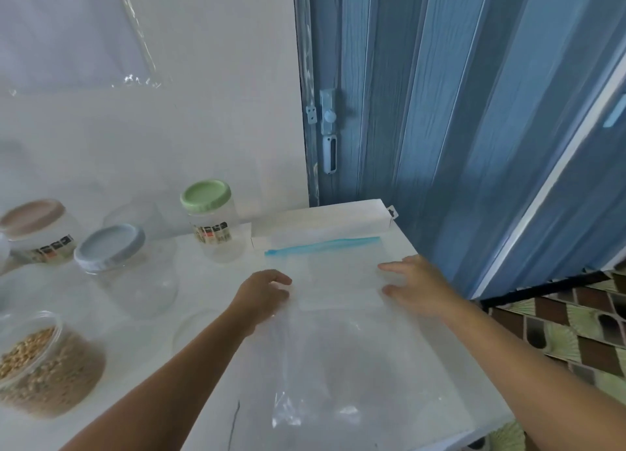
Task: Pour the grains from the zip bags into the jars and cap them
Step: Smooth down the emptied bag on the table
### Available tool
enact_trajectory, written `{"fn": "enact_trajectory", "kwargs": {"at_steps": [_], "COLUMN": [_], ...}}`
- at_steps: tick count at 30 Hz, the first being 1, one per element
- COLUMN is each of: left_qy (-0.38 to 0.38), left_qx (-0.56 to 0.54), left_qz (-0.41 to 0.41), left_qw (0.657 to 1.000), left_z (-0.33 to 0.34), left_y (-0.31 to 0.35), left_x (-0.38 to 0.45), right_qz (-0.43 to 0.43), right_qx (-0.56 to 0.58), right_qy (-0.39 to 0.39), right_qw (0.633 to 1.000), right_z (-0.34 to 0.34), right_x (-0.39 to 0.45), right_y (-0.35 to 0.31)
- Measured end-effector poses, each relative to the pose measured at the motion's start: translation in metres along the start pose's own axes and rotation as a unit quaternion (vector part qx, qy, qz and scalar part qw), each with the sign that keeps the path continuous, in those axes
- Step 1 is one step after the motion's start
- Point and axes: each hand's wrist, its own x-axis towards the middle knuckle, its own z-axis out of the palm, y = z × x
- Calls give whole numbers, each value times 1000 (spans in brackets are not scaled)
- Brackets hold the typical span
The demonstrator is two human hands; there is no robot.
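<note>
Hands first: your left hand [267,289] and right hand [415,284] lie with loosely bent fingers on either edge of a flat, empty-looking zip bag [338,281], gripping nothing, probably to smooth it against the surface [210,399]; its blue zip strip [321,246] points far, toward a white box [321,218]. To the left, one uncapped jar [44,366] holds grain, while the green-lidded jar [211,220] and blue-lidded jar [125,271] look empty, and I cannot tell what the pink-lidded jar [37,227] contains.
</note>
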Motion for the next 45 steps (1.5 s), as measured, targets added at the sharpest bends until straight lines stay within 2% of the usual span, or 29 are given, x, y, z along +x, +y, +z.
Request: {"fn": "enact_trajectory", "kwargs": {"at_steps": [3, 5, 9, 12, 15, 21, 28, 34, 40, 42, 45], "left_qy": [22, 45, 117, 138, 133, 182, 169, 162, 156, 155, 159], "left_qx": [227, 321, 379, 412, 419, 317, 351, 333, 365, 367, 360], "left_qz": [5, 29, 83, 101, 97, 147, 180, 165, 166, 174, 192], "left_qw": [974, 946, 914, 895, 893, 919, 903, 914, 903, 901, 899], "left_z": [9, 15, 16, 15, 14, 10, 7, 18, 20, 22, 23], "left_y": [8, 21, 50, 62, 61, 70, 69, 57, 58, 55, 49], "left_x": [5, 6, 25, 56, 81, 100, 97, 99, 101, 103, 106], "right_qz": [-64, -115, -139, -152, -169, -177, -178, -185, -189, -170, -145], "right_qx": [-42, -44, -124, -184, -196, -194, -180, -149, -189, -175, -170], "right_qy": [29, -11, -127, -142, -139, -138, -130, -84, -7, -19, -80], "right_qw": [997, 992, 974, 961, 956, 955, 959, 968, 964, 970, 971], "right_z": [-1, 3, 20, 34, 39, 37, 35, 36, 15, 9, 11], "right_x": [3, 6, 24, 36, 44, 61, 88, 90, 71, 64, 55], "right_y": [-17, -30, -42, -34, -25, -25, -32, -32, -45, -48, -44]}}
